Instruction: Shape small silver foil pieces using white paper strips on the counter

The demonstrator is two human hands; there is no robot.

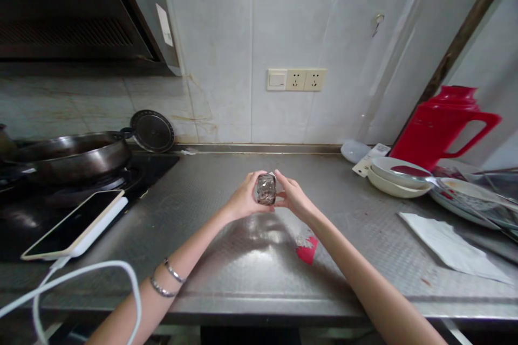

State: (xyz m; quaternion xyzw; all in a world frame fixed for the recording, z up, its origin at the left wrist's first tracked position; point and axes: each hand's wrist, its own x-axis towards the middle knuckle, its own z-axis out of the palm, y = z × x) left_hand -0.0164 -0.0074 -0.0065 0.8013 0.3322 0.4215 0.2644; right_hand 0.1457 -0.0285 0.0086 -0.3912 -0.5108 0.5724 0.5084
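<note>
A small clear drinking glass (pixel 266 189), rounded-square in outline and greyish, is held over the middle of the steel counter. My left hand (pixel 246 197) wraps round its left side, thumb and fingers closed on it. From the other side, my right hand (pixel 294 197) has its fingers against the glass. Whether anything is inside the glass I cannot tell. Below my right hand, a torn red scrap (pixel 306 250) lies on the counter. Two silver bangles (pixel 168 278) circle my left wrist.
Left, a phone (pixel 75 223) with a white cable rests by the stove's edge, near a steel pan (pixel 76 156). On the right are stacked bowls (pixel 399 186), a red thermos jug (pixel 437 126), dishes and a white paper sheet (pixel 451 245). Wall sockets (pixel 305 80) sit behind.
</note>
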